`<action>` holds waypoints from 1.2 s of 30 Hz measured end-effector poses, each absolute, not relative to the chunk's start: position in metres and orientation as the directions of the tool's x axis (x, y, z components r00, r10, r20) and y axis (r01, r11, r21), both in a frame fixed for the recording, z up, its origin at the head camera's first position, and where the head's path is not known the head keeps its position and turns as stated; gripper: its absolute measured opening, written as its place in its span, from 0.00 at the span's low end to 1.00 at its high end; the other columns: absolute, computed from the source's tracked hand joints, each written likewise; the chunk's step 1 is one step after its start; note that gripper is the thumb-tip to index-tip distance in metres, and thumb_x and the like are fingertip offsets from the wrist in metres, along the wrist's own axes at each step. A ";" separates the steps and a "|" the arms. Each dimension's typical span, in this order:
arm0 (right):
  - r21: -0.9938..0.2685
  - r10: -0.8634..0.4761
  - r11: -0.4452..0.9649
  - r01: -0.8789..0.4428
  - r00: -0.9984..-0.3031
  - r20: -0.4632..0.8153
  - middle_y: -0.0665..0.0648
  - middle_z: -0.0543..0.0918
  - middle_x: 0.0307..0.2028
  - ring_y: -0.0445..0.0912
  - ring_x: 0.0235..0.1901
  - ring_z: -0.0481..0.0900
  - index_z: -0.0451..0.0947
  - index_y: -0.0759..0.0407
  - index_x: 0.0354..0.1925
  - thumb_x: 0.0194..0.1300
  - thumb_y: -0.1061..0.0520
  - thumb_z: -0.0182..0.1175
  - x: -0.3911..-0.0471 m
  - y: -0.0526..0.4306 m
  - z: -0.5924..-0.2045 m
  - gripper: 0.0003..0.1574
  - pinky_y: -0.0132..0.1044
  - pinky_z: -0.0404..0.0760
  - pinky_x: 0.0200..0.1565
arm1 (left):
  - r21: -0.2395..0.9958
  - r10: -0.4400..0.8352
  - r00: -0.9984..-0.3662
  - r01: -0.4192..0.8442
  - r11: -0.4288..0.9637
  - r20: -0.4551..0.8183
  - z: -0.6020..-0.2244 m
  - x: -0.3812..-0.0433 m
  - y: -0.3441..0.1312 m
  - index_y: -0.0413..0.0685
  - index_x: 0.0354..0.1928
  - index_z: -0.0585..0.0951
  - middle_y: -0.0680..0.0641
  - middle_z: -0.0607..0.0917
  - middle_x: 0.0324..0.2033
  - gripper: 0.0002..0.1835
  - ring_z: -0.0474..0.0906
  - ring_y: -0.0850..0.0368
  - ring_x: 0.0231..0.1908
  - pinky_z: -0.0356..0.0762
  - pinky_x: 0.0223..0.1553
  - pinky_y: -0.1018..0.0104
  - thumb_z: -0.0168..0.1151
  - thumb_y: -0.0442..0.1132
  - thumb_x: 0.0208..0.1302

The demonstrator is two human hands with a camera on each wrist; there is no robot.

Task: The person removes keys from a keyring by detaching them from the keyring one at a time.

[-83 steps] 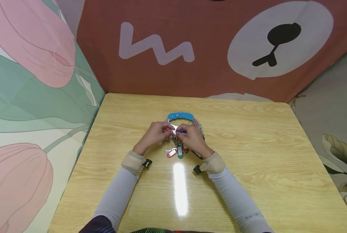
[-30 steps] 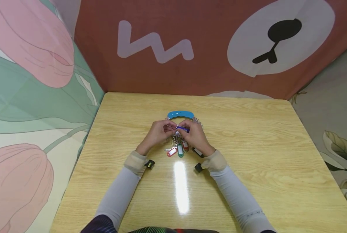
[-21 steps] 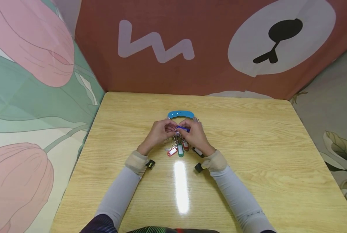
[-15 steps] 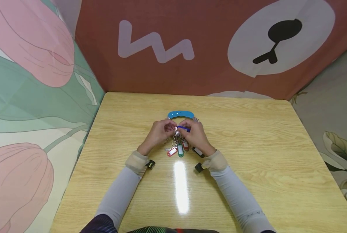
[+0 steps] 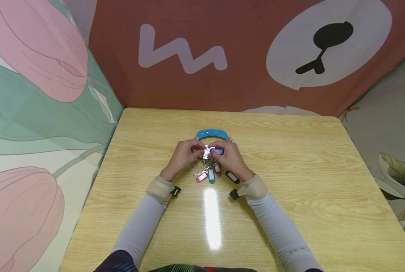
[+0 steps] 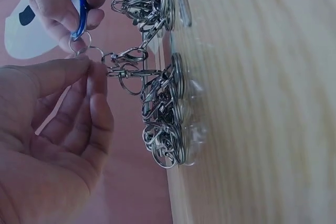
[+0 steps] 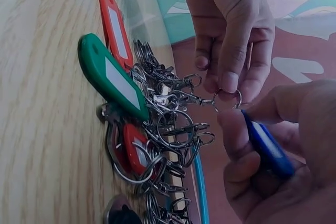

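Item: blue key tag (image 7: 265,148), pinched between thumb and curled fingers of my right hand (image 5: 230,161), lifted just above the table (image 5: 290,177) centre, near the heap of rings and clasps (image 6: 165,108).

Counterpart: small split ring (image 7: 227,99) at the tag's end, pinched by the fingertips of my left hand (image 5: 185,155).

Step, as I judge it: working tag and ring at a clasp (image 6: 128,56) of the heap. Next calls for a steady ring and a fine twist.

Orientation, head view: tag's long axis runs 3 to 9 o'clock, ring end toward 9.

Adjacent: green tag (image 5: 211,175), red tag (image 5: 200,177) at 6 o'clock; blue holder (image 5: 211,133) at 12.
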State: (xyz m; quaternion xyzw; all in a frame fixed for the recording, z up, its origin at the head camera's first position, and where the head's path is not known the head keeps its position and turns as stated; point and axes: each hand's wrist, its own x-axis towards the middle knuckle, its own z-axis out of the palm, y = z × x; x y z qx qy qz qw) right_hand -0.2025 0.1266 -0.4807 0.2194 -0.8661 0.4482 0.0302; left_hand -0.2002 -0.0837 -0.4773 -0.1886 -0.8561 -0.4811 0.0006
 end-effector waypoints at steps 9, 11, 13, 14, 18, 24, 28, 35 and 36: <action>-0.759 -0.388 0.510 -0.405 -0.896 0.217 0.56 0.89 0.31 0.41 0.25 0.83 0.87 0.65 0.39 0.68 0.65 0.68 -0.202 0.125 -0.482 0.03 0.57 0.69 0.72 | 0.815 0.341 -0.917 0.354 0.459 0.206 -0.480 -0.201 -0.082 0.38 0.43 0.88 0.42 0.90 0.40 0.05 0.87 0.52 0.39 0.87 0.45 0.62 0.70 0.25 0.67; -0.742 -0.392 0.517 -0.427 -0.889 0.238 0.55 0.89 0.28 0.41 0.22 0.81 0.88 0.66 0.39 0.69 0.65 0.67 -0.202 0.125 -0.483 0.04 0.63 0.54 0.79 | 0.814 0.353 -0.911 0.364 0.453 0.211 -0.480 -0.201 -0.081 0.38 0.43 0.87 0.42 0.90 0.39 0.05 0.86 0.52 0.38 0.87 0.44 0.62 0.70 0.26 0.68; -0.725 -0.390 0.527 -0.444 -0.884 0.257 0.54 0.90 0.28 0.40 0.22 0.81 0.89 0.65 0.38 0.69 0.65 0.67 -0.202 0.125 -0.484 0.05 0.67 0.46 0.80 | 0.820 0.361 -0.910 0.361 0.444 0.205 -0.480 -0.201 -0.080 0.37 0.43 0.86 0.41 0.90 0.38 0.04 0.86 0.52 0.38 0.86 0.43 0.62 0.68 0.26 0.70; -0.719 -0.390 0.530 -0.450 -0.882 0.265 0.54 0.90 0.28 0.40 0.23 0.81 0.89 0.65 0.38 0.69 0.65 0.67 -0.203 0.124 -0.484 0.05 0.67 0.45 0.80 | 0.820 0.364 -0.909 0.362 0.443 0.205 -0.480 -0.201 -0.080 0.37 0.44 0.86 0.40 0.90 0.38 0.04 0.86 0.51 0.38 0.86 0.43 0.62 0.67 0.26 0.70; -0.704 -0.390 0.538 -0.463 -0.878 0.279 0.52 0.89 0.26 0.39 0.24 0.81 0.90 0.63 0.36 0.68 0.64 0.68 -0.202 0.122 -0.483 0.05 0.69 0.46 0.79 | 0.831 0.363 -0.911 0.351 0.433 0.195 -0.480 -0.201 -0.080 0.36 0.44 0.85 0.38 0.90 0.39 0.04 0.87 0.48 0.39 0.86 0.44 0.62 0.66 0.26 0.71; -0.702 -0.406 0.540 -0.464 -0.874 0.266 0.51 0.86 0.20 0.37 0.17 0.77 0.90 0.61 0.36 0.70 0.62 0.69 -0.199 0.119 -0.482 0.05 0.69 0.42 0.79 | 0.833 0.360 -0.913 0.345 0.432 0.191 -0.480 -0.201 -0.081 0.39 0.44 0.85 0.43 0.91 0.38 0.04 0.88 0.51 0.39 0.87 0.44 0.62 0.67 0.26 0.71; -0.749 -0.410 0.510 -0.422 -0.885 0.220 0.56 0.87 0.20 0.40 0.15 0.79 0.89 0.63 0.38 0.72 0.62 0.68 -0.198 0.118 -0.483 0.05 0.64 0.50 0.80 | 0.830 0.365 -0.911 0.350 0.434 0.193 -0.480 -0.202 -0.082 0.38 0.44 0.86 0.42 0.91 0.40 0.04 0.89 0.50 0.41 0.88 0.46 0.63 0.68 0.27 0.70; -0.818 -0.383 0.469 -0.333 -0.911 0.152 0.59 0.89 0.24 0.49 0.18 0.85 0.89 0.64 0.39 0.73 0.63 0.67 -0.197 0.116 -0.482 0.06 0.46 0.82 0.51 | 0.904 0.374 -0.923 0.233 0.358 0.090 -0.481 -0.201 -0.083 0.35 0.47 0.84 0.38 0.91 0.37 0.05 0.89 0.41 0.32 0.87 0.30 0.62 0.65 0.26 0.72; -0.823 -0.384 0.463 -0.329 -0.911 0.148 0.60 0.89 0.25 0.51 0.19 0.86 0.89 0.65 0.39 0.73 0.63 0.67 -0.197 0.115 -0.482 0.06 0.45 0.85 0.44 | 0.914 0.376 -0.924 0.214 0.346 0.074 -0.481 -0.201 -0.084 0.34 0.48 0.84 0.38 0.91 0.36 0.06 0.89 0.40 0.31 0.87 0.29 0.61 0.65 0.27 0.73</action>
